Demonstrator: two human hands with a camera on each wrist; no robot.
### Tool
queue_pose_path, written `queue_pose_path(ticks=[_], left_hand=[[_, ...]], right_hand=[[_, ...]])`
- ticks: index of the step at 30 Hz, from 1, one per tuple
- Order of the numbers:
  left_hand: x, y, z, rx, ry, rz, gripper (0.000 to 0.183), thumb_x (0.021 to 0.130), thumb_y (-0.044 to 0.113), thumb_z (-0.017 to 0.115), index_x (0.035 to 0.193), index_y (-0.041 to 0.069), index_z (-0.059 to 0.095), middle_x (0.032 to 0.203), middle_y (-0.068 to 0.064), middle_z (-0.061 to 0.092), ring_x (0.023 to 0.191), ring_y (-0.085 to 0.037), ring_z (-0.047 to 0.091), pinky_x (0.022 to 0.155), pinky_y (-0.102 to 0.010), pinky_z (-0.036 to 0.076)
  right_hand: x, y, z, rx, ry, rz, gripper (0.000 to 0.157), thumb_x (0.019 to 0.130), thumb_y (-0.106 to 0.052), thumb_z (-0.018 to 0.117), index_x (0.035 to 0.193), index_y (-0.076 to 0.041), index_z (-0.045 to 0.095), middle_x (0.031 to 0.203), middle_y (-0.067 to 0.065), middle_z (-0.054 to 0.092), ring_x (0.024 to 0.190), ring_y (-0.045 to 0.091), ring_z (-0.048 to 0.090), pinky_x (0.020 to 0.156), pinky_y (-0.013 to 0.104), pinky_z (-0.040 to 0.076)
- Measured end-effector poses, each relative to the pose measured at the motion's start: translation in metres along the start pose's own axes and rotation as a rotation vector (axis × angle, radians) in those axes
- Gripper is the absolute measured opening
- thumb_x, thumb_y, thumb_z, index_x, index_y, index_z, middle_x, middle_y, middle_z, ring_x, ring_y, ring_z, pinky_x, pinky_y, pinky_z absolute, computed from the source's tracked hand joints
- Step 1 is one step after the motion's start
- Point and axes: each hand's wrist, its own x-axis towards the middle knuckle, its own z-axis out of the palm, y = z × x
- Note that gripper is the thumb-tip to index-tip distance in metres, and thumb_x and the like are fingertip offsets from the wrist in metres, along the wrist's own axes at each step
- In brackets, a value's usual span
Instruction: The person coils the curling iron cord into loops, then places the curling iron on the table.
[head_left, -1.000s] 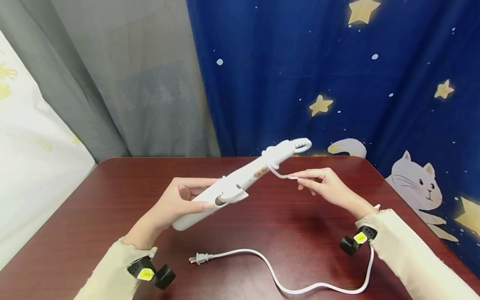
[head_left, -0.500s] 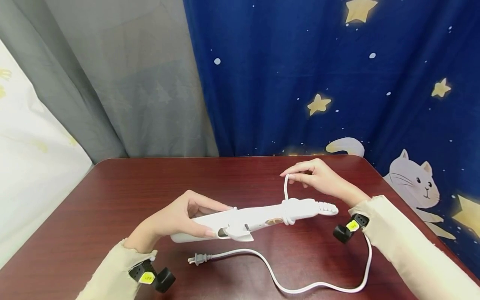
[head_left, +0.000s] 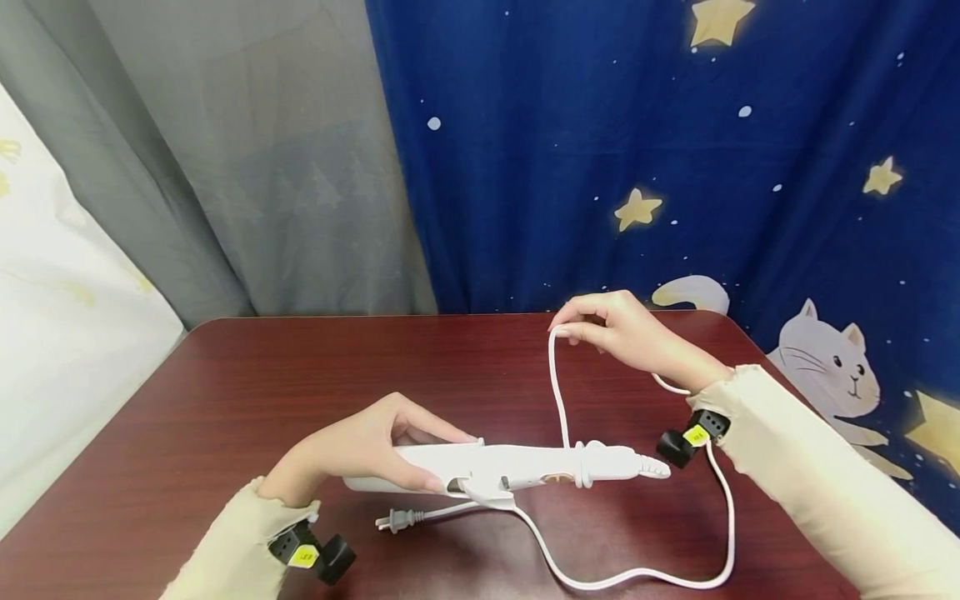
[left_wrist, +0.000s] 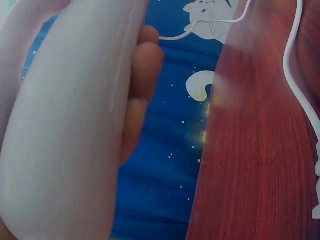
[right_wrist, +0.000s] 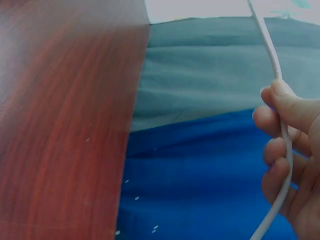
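In the head view my left hand (head_left: 375, 446) grips a long white hair iron (head_left: 525, 467), thumb on the near side and fingers on the far side. The iron lies nearly level, a tan oval on its side and its ribbed cord end to the right. White cord (head_left: 557, 383) is looped around that end and rises to my right hand (head_left: 622, 329), which pinches it between thumb and fingertips. In the left wrist view the smooth rounded body (left_wrist: 75, 130) fills the palm side. The right wrist view shows the cord (right_wrist: 270, 47) running between thumb and fingers, then across the palm.
The cord's free length curves over the dark red table (head_left: 300, 358), passing under my right forearm. Its two-prong plug (head_left: 400, 521) lies at the front, below the iron. Behind the table hang a grey curtain (head_left: 300, 167) and a blue starry one (head_left: 525, 167).
The iron has swung from a steep tilt to nearly level and come lower. My right hand has risen and moved left, drawing out a longer stretch of cord from the loop.
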Motion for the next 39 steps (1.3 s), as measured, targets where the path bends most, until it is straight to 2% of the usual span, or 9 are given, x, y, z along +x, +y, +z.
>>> queue_pose_path(ticks=[3, 5, 12, 17, 21, 31, 39], left_hand=[[0.001, -0.004, 0.0, 0.04, 0.023, -0.011, 0.041, 0.076, 0.008, 0.074, 0.115, 0.008, 0.065, 0.091, -0.004, 0.069, 0.07, -0.009, 0.059, 0.057, -0.028, 0.051], [0.001, -0.006, 0.0, 0.068, 0.053, -0.043, 0.04, 0.076, 0.011, 0.075, 0.114, 0.011, 0.066, 0.088, -0.002, 0.07, 0.07, -0.009, 0.059, 0.058, -0.028, 0.051], [0.001, -0.01, -0.002, 0.143, 0.145, -0.124, 0.04, 0.074, 0.017, 0.077, 0.113, 0.015, 0.067, 0.079, 0.001, 0.069, 0.067, -0.01, 0.059, 0.057, -0.027, 0.05], [0.004, -0.013, -0.003, 0.22, 0.25, -0.175, 0.039, 0.073, 0.022, 0.078, 0.11, 0.017, 0.069, 0.072, 0.004, 0.069, 0.063, -0.01, 0.058, 0.054, -0.025, 0.047], [0.006, -0.014, -0.004, 0.217, 0.332, -0.215, 0.039, 0.072, 0.022, 0.078, 0.11, 0.018, 0.069, 0.074, 0.004, 0.069, 0.064, -0.011, 0.06, 0.054, -0.025, 0.048], [0.012, -0.016, -0.006, 0.159, 0.578, -0.217, 0.042, 0.072, 0.021, 0.079, 0.112, 0.014, 0.068, 0.091, -0.003, 0.069, 0.073, -0.015, 0.063, 0.061, -0.03, 0.051], [0.016, -0.012, -0.007, 0.129, 0.728, -0.183, 0.045, 0.07, 0.024, 0.08, 0.113, 0.018, 0.067, 0.095, -0.004, 0.069, 0.076, -0.017, 0.065, 0.063, -0.032, 0.052]], right_hand=[[0.003, -0.011, -0.002, -0.045, 0.032, -0.017, 0.006, 0.086, -0.01, 0.064, 0.089, -0.013, 0.068, 0.068, -0.007, 0.059, 0.057, 0.011, 0.051, 0.051, 0.025, 0.042], [0.003, -0.017, -0.002, -0.067, 0.063, -0.025, 0.005, 0.086, -0.01, 0.064, 0.088, -0.013, 0.067, 0.068, -0.009, 0.058, 0.06, 0.01, 0.052, 0.055, 0.025, 0.043], [-0.003, -0.037, -0.002, -0.093, 0.153, -0.027, 0.004, 0.086, -0.009, 0.062, 0.089, -0.01, 0.065, 0.068, -0.004, 0.054, 0.059, 0.01, 0.046, 0.055, 0.022, 0.039], [-0.009, -0.05, -0.002, -0.155, 0.221, -0.071, 0.007, 0.084, -0.005, 0.066, 0.087, -0.011, 0.065, 0.071, -0.006, 0.055, 0.058, 0.008, 0.045, 0.054, 0.02, 0.037], [-0.014, -0.059, -0.001, -0.206, 0.247, -0.127, 0.012, 0.08, -0.002, 0.069, 0.086, -0.011, 0.065, 0.077, -0.009, 0.058, 0.062, 0.005, 0.047, 0.057, 0.017, 0.038], [-0.026, -0.062, 0.002, -0.257, 0.269, -0.207, 0.019, 0.075, 0.002, 0.071, 0.089, -0.01, 0.066, 0.08, -0.01, 0.06, 0.066, 0.004, 0.047, 0.06, 0.016, 0.036], [-0.039, -0.058, 0.008, -0.223, 0.301, -0.153, 0.022, 0.076, 0.003, 0.07, 0.093, -0.012, 0.068, 0.08, -0.01, 0.061, 0.062, 0.003, 0.045, 0.057, 0.015, 0.036]])
